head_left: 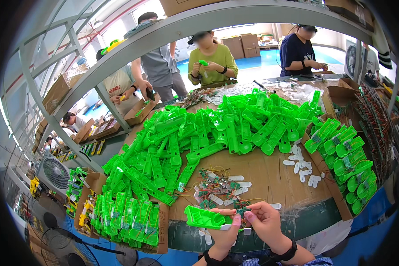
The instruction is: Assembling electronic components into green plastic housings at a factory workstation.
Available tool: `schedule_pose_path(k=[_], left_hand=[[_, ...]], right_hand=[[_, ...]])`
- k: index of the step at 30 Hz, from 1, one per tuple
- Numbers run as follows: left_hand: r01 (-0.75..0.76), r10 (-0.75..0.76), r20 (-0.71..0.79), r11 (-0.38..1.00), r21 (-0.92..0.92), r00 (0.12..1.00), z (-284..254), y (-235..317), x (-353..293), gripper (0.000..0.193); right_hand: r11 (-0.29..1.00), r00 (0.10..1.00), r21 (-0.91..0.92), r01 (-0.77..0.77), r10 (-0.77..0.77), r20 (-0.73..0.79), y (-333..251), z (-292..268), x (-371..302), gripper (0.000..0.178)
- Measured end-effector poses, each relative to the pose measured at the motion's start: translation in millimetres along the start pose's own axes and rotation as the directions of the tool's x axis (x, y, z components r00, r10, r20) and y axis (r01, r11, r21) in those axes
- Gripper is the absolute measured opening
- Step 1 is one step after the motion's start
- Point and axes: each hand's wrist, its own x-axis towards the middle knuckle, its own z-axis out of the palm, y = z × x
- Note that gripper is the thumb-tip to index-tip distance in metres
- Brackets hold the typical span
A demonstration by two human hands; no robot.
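Observation:
My left hand (226, 234) is closed around a green plastic shell (201, 218), its hollow side facing up and one end pointing left. Close beside it, my right hand (265, 223) pinches at the shell's right end. What lies between its fingertips is too small to make out; thin wires show near them. A small pale part (247, 231) hangs just under the hands. Beyond them on the table is a loose cluster of small circuit boards with wires (217, 188), mixed with white oval plastic pieces (236, 178).
A large heap of green shells (226, 122) covers the table's far half. Cardboard boxes of shells fitted with boards stand left (126, 221) and right (346, 164). White pieces (302, 166) lie scattered at right. A grey shelf beam (181, 33) crosses overhead. Several people work beyond.

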Motion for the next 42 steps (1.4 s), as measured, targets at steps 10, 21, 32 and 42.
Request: schedule_pose_path(k=[10, 21, 32, 42], left_hand=[[0.135, -0.137, 0.009, 0.961, -0.24, 0.991, 1.4, -4.8, 4.8, 0.041], [0.374, -0.303, 0.23, 0.831, -0.411, 0.925, -14.3, -12.5, 5.3, 0.044], [0.431, -0.318, 0.291, 0.625, -0.651, 0.902, -12.6, -10.3, 21.1, 0.038], [0.512, -0.361, 0.373, 0.706, -0.489, 0.855, -14.2, 9.6, 19.5, 0.051]], right_hand=[[0.998, 0.998, -0.033, 0.046, -0.044, 0.048, 9.2, -6.0, 3.6, 0.015], [0.992, 0.992, -0.123, 0.031, -0.015, 0.128, -2.1, -12.1, 2.0, 0.018], [0.998, 0.991, 0.007, 0.054, -0.055, 0.123, 6.5, -25.3, 6.2, 0.015], [0.997, 0.983, 0.008, -0.074, 0.071, 0.169, -11.1, -5.7, 9.9, 0.022]])
